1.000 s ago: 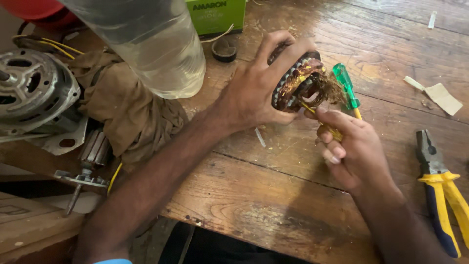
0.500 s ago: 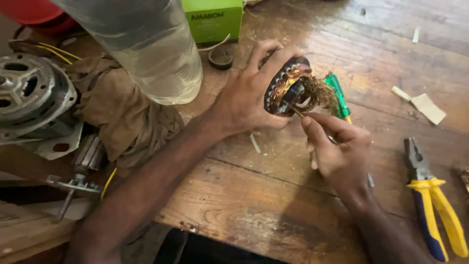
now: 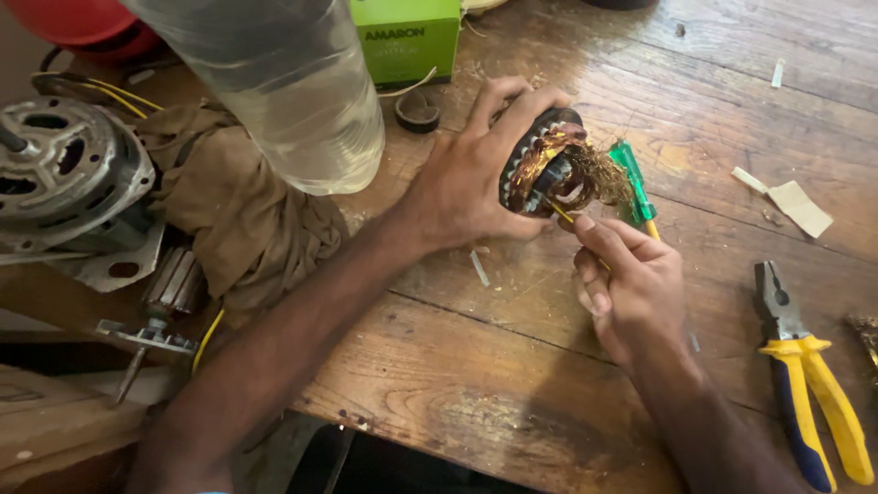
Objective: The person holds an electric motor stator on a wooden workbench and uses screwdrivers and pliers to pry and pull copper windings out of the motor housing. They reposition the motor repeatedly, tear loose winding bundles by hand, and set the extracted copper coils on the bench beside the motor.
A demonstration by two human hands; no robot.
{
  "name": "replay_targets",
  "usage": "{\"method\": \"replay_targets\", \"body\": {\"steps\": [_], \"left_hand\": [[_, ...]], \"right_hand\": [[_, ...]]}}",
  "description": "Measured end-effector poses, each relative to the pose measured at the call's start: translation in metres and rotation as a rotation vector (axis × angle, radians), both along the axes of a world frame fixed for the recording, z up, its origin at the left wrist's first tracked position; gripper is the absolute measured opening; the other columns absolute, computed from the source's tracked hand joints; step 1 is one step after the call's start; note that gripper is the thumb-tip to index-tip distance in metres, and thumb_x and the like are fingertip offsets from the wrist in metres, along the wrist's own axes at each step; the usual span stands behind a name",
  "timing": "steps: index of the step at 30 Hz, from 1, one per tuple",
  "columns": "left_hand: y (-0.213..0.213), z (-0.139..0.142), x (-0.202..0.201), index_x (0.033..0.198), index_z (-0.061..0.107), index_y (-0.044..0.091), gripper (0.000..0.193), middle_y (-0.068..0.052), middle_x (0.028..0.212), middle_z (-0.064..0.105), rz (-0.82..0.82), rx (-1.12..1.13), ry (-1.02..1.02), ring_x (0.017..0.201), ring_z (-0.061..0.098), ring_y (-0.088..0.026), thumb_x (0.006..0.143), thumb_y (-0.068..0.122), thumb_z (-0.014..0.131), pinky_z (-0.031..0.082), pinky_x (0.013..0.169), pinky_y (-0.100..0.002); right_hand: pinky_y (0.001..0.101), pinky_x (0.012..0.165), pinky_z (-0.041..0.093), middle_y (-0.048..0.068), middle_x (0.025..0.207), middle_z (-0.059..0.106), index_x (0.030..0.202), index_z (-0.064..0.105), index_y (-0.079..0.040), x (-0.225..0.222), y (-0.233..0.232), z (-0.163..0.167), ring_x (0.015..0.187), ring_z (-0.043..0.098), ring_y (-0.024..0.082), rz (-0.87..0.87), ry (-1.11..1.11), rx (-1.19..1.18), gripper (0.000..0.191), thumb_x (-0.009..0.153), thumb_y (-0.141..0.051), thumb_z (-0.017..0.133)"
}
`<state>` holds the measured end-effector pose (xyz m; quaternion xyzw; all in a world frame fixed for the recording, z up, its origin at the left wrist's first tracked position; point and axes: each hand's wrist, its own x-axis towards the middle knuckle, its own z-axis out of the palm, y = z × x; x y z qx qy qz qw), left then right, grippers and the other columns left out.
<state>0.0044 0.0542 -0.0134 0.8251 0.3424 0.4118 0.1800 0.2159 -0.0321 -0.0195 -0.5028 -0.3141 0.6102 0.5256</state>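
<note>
Beside the clear plastic bottle (image 3: 274,91), the left hand (image 3: 466,183) is still clamping its fingers around the copper-wound stator (image 3: 549,169), tilted on the wooden table (image 3: 476,384). Since a second ago, the right hand (image 3: 631,284) has been sliding closer, fingers pinching a thin yellow tool (image 3: 562,215) whose tip is touching the windings.

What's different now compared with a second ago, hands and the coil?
The right hand has shifted its thin tool's tip up into the copper winding of the motor coil. The left hand still grips the coil, tilted much as before. The green screwdriver, pliers and clear bottle lie where they were.
</note>
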Motion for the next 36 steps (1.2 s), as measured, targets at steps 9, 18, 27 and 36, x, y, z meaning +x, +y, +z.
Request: {"method": "replay_targets", "body": {"steps": [9, 18, 27, 36], "left_hand": [[0.004, -0.001, 0.001, 0.148, 0.04, 0.015, 0.101, -0.015, 0.139, 0.043, -0.03, -0.044, 0.005, 0.115, 0.07, -0.032, 0.066, 0.037, 0.094, 0.062, 0.083, -0.033], [0.006, -0.004, -0.002, 0.151, 0.039, 0.014, 0.104, -0.014, 0.143, 0.042, -0.066, -0.023, -0.02, 0.122, 0.068, -0.031, 0.066, 0.036, 0.096, 0.059, 0.1, -0.038], [0.005, -0.003, 0.0, 0.152, 0.038, 0.016, 0.109, -0.012, 0.143, 0.042, -0.014, 0.085, 0.008, 0.128, 0.063, -0.034, 0.066, 0.038, 0.101, 0.056, 0.105, -0.04], [-0.008, 0.012, 0.0, 0.152, 0.039, 0.02, 0.119, -0.01, 0.143, 0.041, 0.152, 0.03, 0.323, 0.132, 0.048, -0.036, 0.054, 0.047, 0.101, 0.052, 0.097, -0.053]], "right_hand": [[0.0226, 0.039, 0.029, 0.004, 0.062, 0.057, 0.098, 0.07, 0.002, 0.0, 0.001, -0.004, 0.041, 0.038, 0.006, -0.038, 0.052, -0.068, 0.015, 0.096, -0.014, 0.07], [0.0237, 0.039, 0.03, 0.004, 0.061, 0.057, 0.095, 0.07, 0.002, 0.001, 0.0, -0.008, 0.041, 0.039, 0.007, -0.027, 0.012, -0.004, 0.014, 0.098, -0.012, 0.07], [0.0245, 0.039, 0.035, 0.005, 0.065, 0.061, 0.105, 0.075, 0.001, 0.007, 0.01, 0.009, 0.043, 0.046, 0.008, 0.092, -0.249, 0.032, 0.018, 0.1, -0.015, 0.068], [0.0299, 0.057, 0.058, 0.016, 0.095, 0.075, 0.116, 0.075, -0.001, -0.005, -0.011, 0.04, 0.07, 0.072, 0.018, 0.211, -1.25, 0.635, 0.02, 0.103, -0.014, 0.069]]}}
